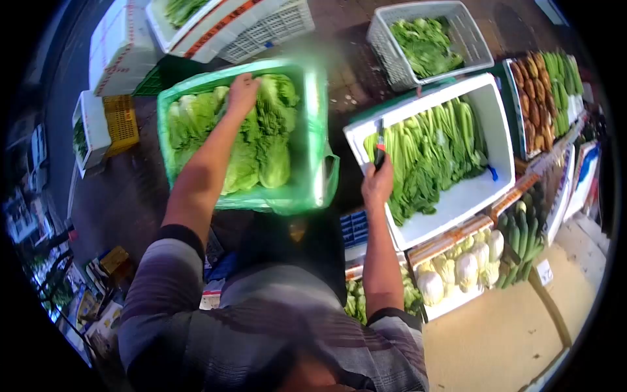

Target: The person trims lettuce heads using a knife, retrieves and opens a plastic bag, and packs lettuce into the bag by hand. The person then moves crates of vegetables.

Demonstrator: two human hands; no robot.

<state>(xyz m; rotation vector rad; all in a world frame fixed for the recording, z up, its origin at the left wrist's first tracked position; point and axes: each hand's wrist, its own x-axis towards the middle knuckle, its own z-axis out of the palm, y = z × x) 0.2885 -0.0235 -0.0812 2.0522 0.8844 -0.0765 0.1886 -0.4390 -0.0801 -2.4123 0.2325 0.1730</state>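
Observation:
My left hand (242, 95) reaches into a crate lined with green plastic (313, 144). Its fingers are bent at the top of the leafy lettuce heads (241, 163); what they grip, if anything, is hidden. A knife with a red and black handle (379, 154) is held in my right hand (377, 183), its blade pointing up and away. That hand is over the left edge of a white foam box (457, 215), beside long-stemmed leafy greens (431, 150) laid in rows.
A grey crate (386, 62) of greens stands beyond the foam box. White boxes (121, 46) and a yellow crate (121, 124) are at the upper left. Chinese cabbages (467, 268), cucumbers (522, 228) and brown roots (532, 95) lie at the right.

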